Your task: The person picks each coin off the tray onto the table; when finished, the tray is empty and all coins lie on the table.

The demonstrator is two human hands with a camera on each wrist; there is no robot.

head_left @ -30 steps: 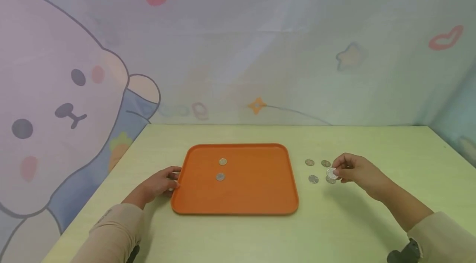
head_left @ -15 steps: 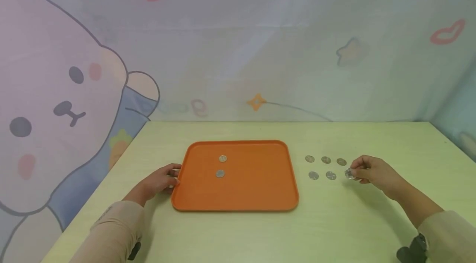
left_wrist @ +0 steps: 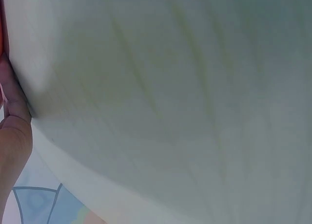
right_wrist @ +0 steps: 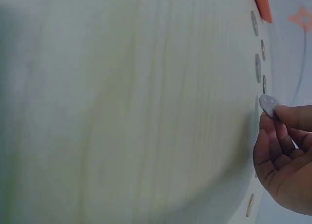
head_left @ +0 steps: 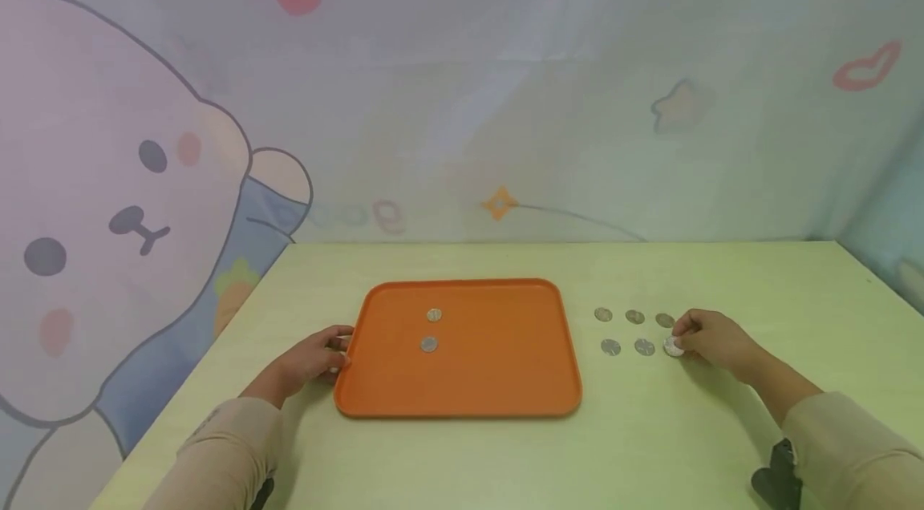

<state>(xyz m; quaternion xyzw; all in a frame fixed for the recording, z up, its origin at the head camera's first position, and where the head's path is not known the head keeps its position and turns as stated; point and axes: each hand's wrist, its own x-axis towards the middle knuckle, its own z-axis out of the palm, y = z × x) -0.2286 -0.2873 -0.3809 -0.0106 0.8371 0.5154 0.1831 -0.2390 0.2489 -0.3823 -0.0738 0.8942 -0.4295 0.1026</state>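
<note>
With its thumb and fingers, my right hand pinches a silver coin at the right end of the near row of coins. The right wrist view shows this pinched coin tilted, close to the table. Two more coins, a left one and a middle one, lie in that row. Behind them is a far row with a left coin, a middle coin and a right coin. My left hand touches the left rim of an orange tray, its fingers partly hidden.
Inside the tray lie a far coin and a near coin. In the right wrist view another coin lies beyond my hand. The pale yellow-green table ends at a printed cloth backdrop.
My right hand has carried the pinched coin rightward from above the near row's middle coin, then lowered it at the row's right end. The left hand stays at the tray.
</note>
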